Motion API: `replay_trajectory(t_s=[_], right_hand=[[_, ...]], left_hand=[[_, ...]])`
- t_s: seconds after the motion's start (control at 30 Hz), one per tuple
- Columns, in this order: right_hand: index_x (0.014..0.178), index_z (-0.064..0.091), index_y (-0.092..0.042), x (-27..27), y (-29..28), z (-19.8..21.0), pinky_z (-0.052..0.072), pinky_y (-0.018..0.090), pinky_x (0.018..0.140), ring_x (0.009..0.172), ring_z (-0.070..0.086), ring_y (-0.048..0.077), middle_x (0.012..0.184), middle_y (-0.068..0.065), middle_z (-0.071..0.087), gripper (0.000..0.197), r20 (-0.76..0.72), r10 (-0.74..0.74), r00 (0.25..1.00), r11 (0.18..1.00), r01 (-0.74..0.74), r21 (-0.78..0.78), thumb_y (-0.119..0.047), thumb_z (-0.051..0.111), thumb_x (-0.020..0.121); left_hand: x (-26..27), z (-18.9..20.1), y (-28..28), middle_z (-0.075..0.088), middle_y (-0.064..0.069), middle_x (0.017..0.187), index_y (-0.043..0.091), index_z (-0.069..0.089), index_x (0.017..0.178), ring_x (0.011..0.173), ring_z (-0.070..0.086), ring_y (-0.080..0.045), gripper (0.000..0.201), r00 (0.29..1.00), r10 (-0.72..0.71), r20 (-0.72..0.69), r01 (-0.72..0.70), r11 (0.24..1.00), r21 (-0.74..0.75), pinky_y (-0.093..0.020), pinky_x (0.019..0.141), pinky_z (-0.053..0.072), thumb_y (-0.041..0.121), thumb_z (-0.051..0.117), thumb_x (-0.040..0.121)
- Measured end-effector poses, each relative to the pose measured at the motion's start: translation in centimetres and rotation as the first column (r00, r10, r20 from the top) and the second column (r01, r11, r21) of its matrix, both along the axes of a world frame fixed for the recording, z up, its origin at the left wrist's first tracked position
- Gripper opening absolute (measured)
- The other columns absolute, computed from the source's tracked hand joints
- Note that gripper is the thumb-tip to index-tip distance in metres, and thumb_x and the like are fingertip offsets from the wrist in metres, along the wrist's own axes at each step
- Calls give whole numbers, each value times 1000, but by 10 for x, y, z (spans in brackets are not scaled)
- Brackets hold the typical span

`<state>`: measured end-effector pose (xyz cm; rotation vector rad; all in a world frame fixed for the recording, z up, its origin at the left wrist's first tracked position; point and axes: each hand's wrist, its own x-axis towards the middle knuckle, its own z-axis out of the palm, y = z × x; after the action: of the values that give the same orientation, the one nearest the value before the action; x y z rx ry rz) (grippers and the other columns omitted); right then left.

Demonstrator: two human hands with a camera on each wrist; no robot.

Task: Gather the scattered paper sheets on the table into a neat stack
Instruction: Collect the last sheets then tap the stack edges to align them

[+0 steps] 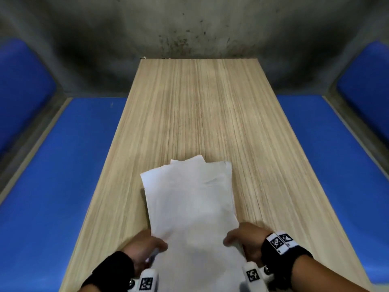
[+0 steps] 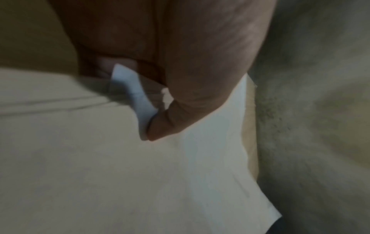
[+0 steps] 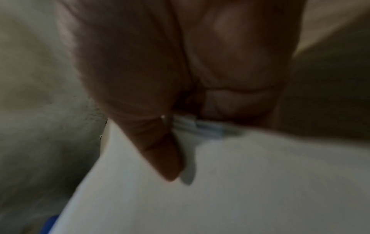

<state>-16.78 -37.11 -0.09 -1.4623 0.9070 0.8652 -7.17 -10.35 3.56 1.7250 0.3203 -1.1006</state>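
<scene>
At the near end of the wooden table (image 1: 189, 106), the left hand (image 1: 145, 247) and right hand (image 1: 246, 239) each pinch a side edge of the white paper sheets (image 1: 189, 203), thumbs on top. Their far corners fan out unevenly over the tabletop. Blue padding (image 1: 52, 186) flanks the table on both sides.
</scene>
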Motion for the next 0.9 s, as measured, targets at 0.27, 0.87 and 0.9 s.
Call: replay_trajectory(t_s=[0.27, 0.87, 0.9], right_hand=[[100, 73, -11, 20, -28, 21, 55, 45, 88, 94, 68, 34, 106, 15, 72, 48, 153, -28, 988, 999, 33, -28, -32, 84, 59], [65, 54, -12, 62, 8, 195, 40, 9, 57, 56, 50, -5, 58, 0, 53, 33, 984, 137, 116, 666, 724, -178, -21, 54, 98], [60, 47, -6, 65, 9, 204, 36, 8, 52, 51, 47, -2, 53, 1, 46, 40, 987, 141, 77, 649, 745, -151, -17, 53, 98]], left_hand=[[21, 6, -13, 60, -14, 55, 5, 67, 53, 47, 52, -22, 9, 998, 2, 60, -3, 1000, 17, -27, 50, 43, 3, 70, 61], [27, 178, -99, 65, 31, 56, 30, 60, 70, 64, 59, 22, 30, 230, 496, 837, -189, 867, -462, 4, 59, 37, 10, 61, 92], [31, 181, -99, 62, 28, 51, 29, 57, 63, 55, 55, 19, 35, 232, 527, 818, -169, 850, -499, 1, 55, 38, 10, 62, 92]])
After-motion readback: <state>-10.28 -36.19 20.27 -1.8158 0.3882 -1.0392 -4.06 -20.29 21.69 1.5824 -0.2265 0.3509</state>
